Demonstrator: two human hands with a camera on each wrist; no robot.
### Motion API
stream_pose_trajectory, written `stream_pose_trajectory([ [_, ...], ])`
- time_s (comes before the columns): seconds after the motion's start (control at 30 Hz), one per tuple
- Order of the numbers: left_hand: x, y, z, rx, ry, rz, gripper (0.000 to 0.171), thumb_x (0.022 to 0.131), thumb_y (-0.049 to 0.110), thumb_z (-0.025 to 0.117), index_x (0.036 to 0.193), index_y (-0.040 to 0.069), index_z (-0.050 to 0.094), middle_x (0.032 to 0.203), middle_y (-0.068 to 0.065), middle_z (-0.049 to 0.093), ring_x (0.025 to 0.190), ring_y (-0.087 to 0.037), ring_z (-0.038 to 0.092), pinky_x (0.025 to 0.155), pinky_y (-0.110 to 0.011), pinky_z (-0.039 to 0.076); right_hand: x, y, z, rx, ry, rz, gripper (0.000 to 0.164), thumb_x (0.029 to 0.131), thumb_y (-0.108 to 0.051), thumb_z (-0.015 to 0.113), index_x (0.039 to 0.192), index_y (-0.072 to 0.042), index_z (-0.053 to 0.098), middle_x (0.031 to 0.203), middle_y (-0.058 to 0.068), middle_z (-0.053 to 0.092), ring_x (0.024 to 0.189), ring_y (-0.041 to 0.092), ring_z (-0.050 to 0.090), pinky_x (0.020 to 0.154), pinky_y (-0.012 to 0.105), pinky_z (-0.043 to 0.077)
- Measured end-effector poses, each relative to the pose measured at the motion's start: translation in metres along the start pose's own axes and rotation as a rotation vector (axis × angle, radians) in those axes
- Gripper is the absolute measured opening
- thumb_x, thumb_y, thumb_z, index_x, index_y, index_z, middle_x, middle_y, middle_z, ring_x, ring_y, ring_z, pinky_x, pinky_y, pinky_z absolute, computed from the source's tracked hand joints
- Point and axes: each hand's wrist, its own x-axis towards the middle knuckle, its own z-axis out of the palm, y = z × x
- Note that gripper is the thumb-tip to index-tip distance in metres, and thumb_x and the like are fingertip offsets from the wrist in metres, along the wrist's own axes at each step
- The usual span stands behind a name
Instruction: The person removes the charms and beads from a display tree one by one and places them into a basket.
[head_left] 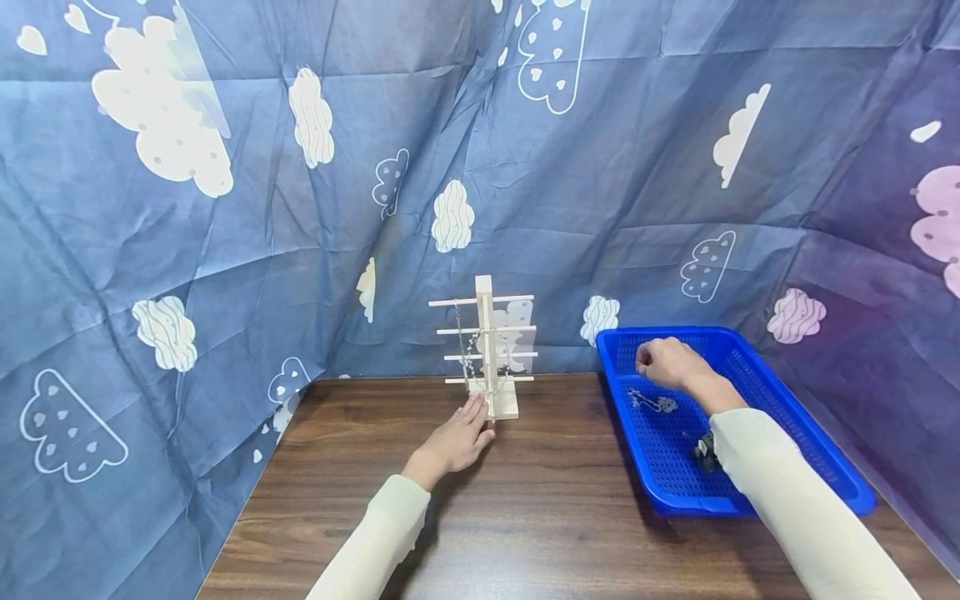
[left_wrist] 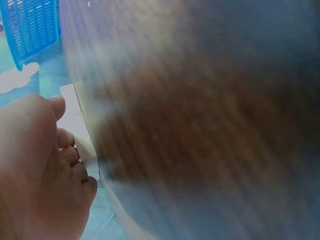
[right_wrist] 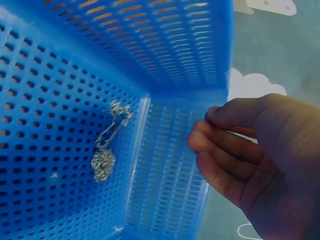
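Note:
My left hand (head_left: 454, 438) lies against the base (head_left: 507, 402) of a pale wooden rack (head_left: 483, 333), its fingers fairly straight. From the rack's thin crossbars hang beaded, chain-like necklaces (head_left: 467, 354), some on each side of the post. Over the far part of a blue plastic basket (head_left: 645, 467) is my right hand (head_left: 671, 363). Its fingers are loosely bent and the thumb is close to the index fingertip, with nothing visible between them. On the basket floor below lies a silvery necklace (right_wrist: 103, 164) with a bunched cluster at one end.
A small dark object (head_left: 706, 451) with a light tag sits in the basket, partly hidden by the right sleeve (head_left: 772, 467). The brown wood-grain table (head_left: 555, 517) meets a blue cloud-patterned cloth (head_left: 360, 208) behind the rack.

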Motion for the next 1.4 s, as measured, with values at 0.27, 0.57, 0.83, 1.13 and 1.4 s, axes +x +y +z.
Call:
stream_pose_trajectory([
  [0.27,0.000,-0.001,0.001,-0.002,0.003,0.001,0.064,0.116,0.034,0.039,0.165,-0.006,0.029,0.176,-0.022,0.022,0.165,-0.036,0.021,0.135,-0.049,0.026,0.002,-0.017,-0.012,0.017,0.071,-0.033,0.012,0.097,-0.016,0.067,0.091,-0.011,0.076,0.082,-0.001,0.070,0.076,0.019,0.062,0.075,0.049,0.056],
  [0.57,0.001,-0.001,0.002,-0.010,0.006,-0.003,0.063,0.116,0.033,0.041,0.164,-0.006,0.031,0.176,-0.022,0.023,0.165,-0.036,0.023,0.135,-0.050,0.026,0.003,-0.057,-0.028,0.035,0.175,-0.083,0.010,0.097,-0.015,0.069,0.090,-0.013,0.076,0.080,-0.003,0.069,0.075,0.019,0.062,0.074,0.046,0.055],
  [0.83,0.000,0.000,0.001,-0.008,0.005,-0.001,0.064,0.116,0.032,0.040,0.165,-0.006,0.029,0.176,-0.023,0.021,0.165,-0.038,0.021,0.135,-0.051,0.025,0.009,-0.097,-0.025,0.092,0.246,-0.155,0.008,0.098,-0.015,0.071,0.095,-0.011,0.077,0.081,-0.001,0.073,0.075,0.016,0.066,0.072,0.045,0.057],
  [1.13,0.000,0.001,-0.001,-0.010,-0.007,-0.004,0.064,0.116,0.033,0.039,0.165,-0.006,0.028,0.177,-0.022,0.021,0.166,-0.036,0.020,0.135,-0.050,0.025,0.018,-0.136,-0.018,0.211,0.265,-0.183,0.010,0.101,-0.018,0.072,0.100,-0.010,0.079,0.087,0.003,0.078,0.079,0.017,0.071,0.074,0.042,0.061],
  [1.4,-0.001,0.000,-0.001,-0.016,-0.004,-0.001,0.065,0.116,0.034,0.040,0.165,-0.006,0.028,0.176,-0.022,0.021,0.165,-0.037,0.021,0.135,-0.050,0.026,0.031,-0.166,-0.007,0.276,0.317,-0.218,0.009,0.098,-0.012,0.074,0.105,-0.008,0.077,0.096,0.007,0.079,0.084,0.022,0.073,0.078,0.043,0.063],
])
